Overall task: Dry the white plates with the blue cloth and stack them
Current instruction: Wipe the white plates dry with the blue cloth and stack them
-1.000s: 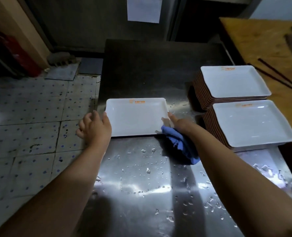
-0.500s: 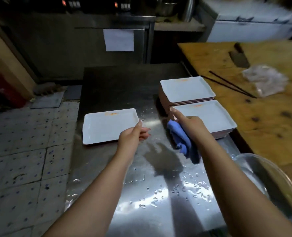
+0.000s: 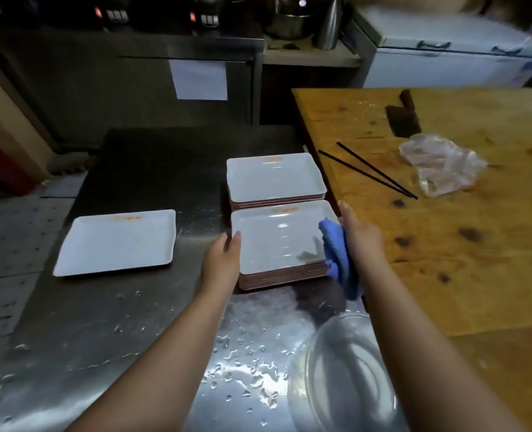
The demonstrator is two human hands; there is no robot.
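Plates are now being reached for at the near stack (image 3: 282, 244), the landmark for what follows. A second ago both hands were at the single plate (image 3: 115, 241), which lies by itself on the steel counter (image 3: 127, 322), well to the left of the near stack; that plate has been left there and both hands have been brought across. The left hand (image 3: 221, 260) is placed at the left edge of the top plate, its fingers bent over the rim, though whether the rim is actually gripped cannot be told. The right hand (image 3: 359, 235) is set at the stack's right edge, with the blue cloth (image 3: 336, 254) held bunched under the palm and draped down that side. A far stack (image 3: 274, 179) stands just behind the near stack, touching or nearly so. Droplets and glare are seen on the top plate, so it is judged to be wet. The shift suggests that one plate is finished and set down to start the dried pile, and that the next is about to be lifted for wiping.
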